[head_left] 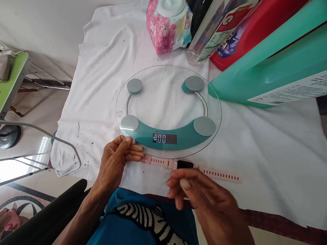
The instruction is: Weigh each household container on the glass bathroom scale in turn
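Observation:
A round glass bathroom scale lies flat on a white cloth, with a teal band, grey round pads and a lit display that appears upside down and seems to read 0.0. My left hand pinches the scale's near left edge, thumb on top of the glass. Just in front of the scale, a smartwatch with a pink strap is stretched out on the cloth, one strap end by my left fingertips. Above the cloth's near edge hovers my right hand, fingers loosely bent and apart, holding nothing; it overlaps the watch's lower edge in view.
Behind the scale stand a pink pack of wipes, a clear bottle, a red jug and a large green jug close to its right rim. A pale cable loops at the left, near a green table.

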`<state>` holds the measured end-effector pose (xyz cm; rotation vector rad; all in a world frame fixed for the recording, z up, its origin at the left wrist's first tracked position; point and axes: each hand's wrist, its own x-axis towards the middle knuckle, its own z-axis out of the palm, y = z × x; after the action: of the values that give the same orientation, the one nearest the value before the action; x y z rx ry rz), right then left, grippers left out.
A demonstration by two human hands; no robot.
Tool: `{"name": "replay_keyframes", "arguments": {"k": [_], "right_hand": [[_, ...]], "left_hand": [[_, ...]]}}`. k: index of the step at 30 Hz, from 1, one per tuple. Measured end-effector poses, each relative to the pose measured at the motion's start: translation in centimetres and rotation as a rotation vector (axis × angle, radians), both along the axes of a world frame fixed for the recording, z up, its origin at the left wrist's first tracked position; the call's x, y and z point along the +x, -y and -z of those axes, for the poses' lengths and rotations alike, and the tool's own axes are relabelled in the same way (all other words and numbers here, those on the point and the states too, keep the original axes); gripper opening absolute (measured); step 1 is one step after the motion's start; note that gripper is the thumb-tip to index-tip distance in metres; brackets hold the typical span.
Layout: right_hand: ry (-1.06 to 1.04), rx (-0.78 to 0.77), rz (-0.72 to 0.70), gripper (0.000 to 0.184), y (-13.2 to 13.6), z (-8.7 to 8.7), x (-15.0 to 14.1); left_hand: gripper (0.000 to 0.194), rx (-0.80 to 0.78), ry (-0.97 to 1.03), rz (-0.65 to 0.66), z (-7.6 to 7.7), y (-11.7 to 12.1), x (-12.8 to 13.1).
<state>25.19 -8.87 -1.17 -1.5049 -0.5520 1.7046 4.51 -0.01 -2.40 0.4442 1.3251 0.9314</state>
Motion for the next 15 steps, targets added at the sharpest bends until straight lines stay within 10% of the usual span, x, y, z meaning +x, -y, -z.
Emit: {"name": "replay_keyframes", "arguments": {"k": [5,15], "right_hand": [[0.753,0.257,0.056,0.036,-1.8,1.0,3.6],[1.028,0.522,-0.018,0.049,-8.8,3.7,10.9]], "left_hand": [[0.037,0.020,-0.155,0.120,-0.4,0.5,-0.8],[0.049,0.259,-0.797,0.489,-4.1,-0.3,-1.8]]}}
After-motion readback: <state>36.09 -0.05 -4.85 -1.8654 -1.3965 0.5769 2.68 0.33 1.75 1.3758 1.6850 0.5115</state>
